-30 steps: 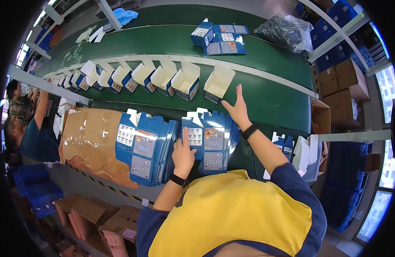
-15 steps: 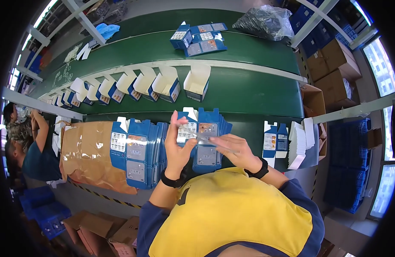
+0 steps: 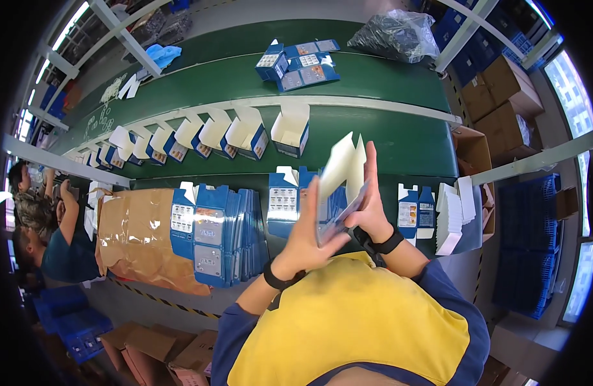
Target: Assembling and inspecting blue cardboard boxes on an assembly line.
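Observation:
Between my two hands is a partly opened folding carton [image 3: 343, 168]. Its white inner flaps stand up and its grey, blue-edged outside faces toward me. My left hand [image 3: 306, 241] presses on its left side, thumb along the lower edge. Against the right side lies my right hand [image 3: 372, 209], fingers pointing up and thumb at the near edge. Beneath and behind them a pile of flat blue cartons [image 3: 283, 204] is partly hidden. A larger stack of flat blue cartons [image 3: 209, 238] lies to the left, leaning on a brown paper-wrapped bundle [image 3: 138, 225].
On the green conveyor [image 3: 386, 132] runs a row of opened cartons [image 3: 248, 135] with raised white lids. Flat cartons [image 3: 407, 212] and a stack of white card pieces [image 3: 448, 222] are at right. Loose blue cartons [image 3: 308, 74] and a plastic bag [image 3: 399, 38] lie farther back. Co-workers [image 3: 64, 248] are at left.
The carton, edge-on and flat between my hands before, is now spread open with white flaps up. My left hand has moved right and nearer; my right hand has turned fingers up.

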{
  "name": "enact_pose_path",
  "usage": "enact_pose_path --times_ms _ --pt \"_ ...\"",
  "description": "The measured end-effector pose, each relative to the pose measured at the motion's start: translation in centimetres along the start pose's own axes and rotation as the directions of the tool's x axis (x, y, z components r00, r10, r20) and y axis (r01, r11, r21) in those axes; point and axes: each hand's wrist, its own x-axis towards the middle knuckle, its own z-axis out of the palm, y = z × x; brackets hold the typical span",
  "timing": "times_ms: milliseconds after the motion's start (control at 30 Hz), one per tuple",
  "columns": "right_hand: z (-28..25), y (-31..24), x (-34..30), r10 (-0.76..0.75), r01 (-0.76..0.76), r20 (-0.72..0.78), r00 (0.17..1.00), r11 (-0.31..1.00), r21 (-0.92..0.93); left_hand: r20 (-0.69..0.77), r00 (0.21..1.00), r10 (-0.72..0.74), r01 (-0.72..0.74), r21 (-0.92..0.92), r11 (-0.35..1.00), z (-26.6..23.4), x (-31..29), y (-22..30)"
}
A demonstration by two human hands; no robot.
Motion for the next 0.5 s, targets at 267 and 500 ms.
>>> enact_pose_path --times_ms 267,500 --pt "-1.6 -4.1 0.3 0.222 -0.212 0.425 0.878 0.975 -0.07 -0.042 0.868 0.494 -0.366 0.617 0.696 -4.6 0.8 -0.6" --pt "0.7 -6.4 -0.1 0.199 -0.303 0.365 0.91 0.918 0.255 -0.232 0.862 0.451 -0.305 0.472 0.827 -3.9 0.8 -0.8"
